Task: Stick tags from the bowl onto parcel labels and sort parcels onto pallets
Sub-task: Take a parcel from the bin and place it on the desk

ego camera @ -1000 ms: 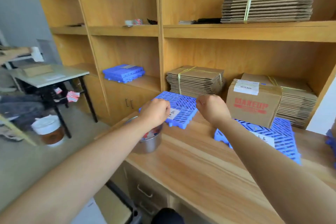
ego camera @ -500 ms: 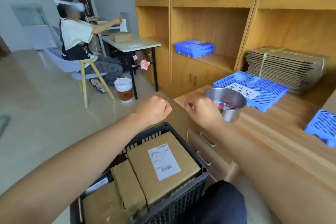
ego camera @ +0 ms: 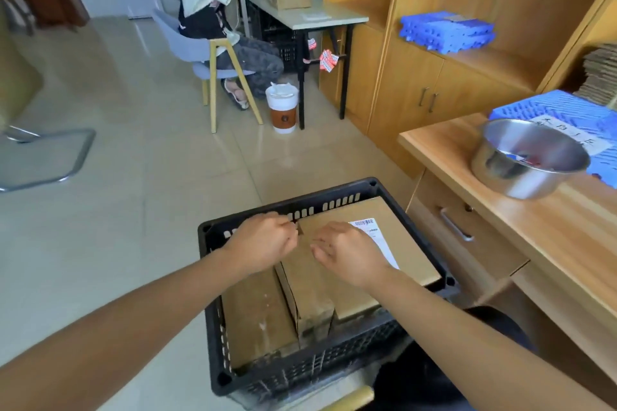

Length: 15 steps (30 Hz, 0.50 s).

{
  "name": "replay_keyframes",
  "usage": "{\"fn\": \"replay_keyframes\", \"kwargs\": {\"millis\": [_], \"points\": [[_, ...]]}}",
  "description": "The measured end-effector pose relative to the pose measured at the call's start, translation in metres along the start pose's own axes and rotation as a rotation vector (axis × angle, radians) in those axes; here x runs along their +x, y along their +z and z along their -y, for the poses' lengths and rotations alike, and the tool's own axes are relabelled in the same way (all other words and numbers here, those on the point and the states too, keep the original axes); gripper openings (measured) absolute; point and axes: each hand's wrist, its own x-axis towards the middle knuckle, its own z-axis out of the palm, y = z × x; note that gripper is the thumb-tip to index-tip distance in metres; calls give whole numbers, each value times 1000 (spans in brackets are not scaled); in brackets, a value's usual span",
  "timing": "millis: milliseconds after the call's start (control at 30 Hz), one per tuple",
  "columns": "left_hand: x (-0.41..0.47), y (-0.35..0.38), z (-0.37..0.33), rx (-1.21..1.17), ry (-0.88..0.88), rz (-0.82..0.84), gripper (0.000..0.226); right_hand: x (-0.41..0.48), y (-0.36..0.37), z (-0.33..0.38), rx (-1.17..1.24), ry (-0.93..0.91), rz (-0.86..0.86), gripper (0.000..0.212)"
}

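Left grip [ego camera: 263, 245], right grip [ego camera: 347, 253] over brown parcel [ego camera: 407, 243], barcode label [ego camera: 377, 234].

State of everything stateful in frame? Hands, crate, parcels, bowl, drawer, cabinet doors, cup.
Left hand: fingers curled, contents unclear.
Right hand: fingers bent, grip unclear.
Labelled parcel: flat, label up, partly under that hand.
Crate: holds cardboard parcels.
Bowl: upright on counter, tags inside.
Drawer: shut.
Cabinet doors: shut.
Cup: upright, lid on.
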Motion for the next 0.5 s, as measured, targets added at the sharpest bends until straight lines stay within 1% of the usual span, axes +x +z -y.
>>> {"fn": "replay_keyframes", "kwargs": {"millis": [67,133,200,300,400,500], "points": [[-20,12,5,24,11,-28,30,-9,17,13,-9,42,83,34],[-38,20,11,38,11,-53,25,-16,31,25,-30,85,160,48],[-51,26,15,19,-6,-53,29,-20,42,38,-72,136,235,57],[-66,33,19,-1,-28,-32,38,-20,54,53,-120,234,275,64],[-70,35,19,17,-52,12,41,-15,60,62,-143,308,312,70],[-69,34,21,42,-41,34,40,-12,61,67,-134,348,339,69]]}}
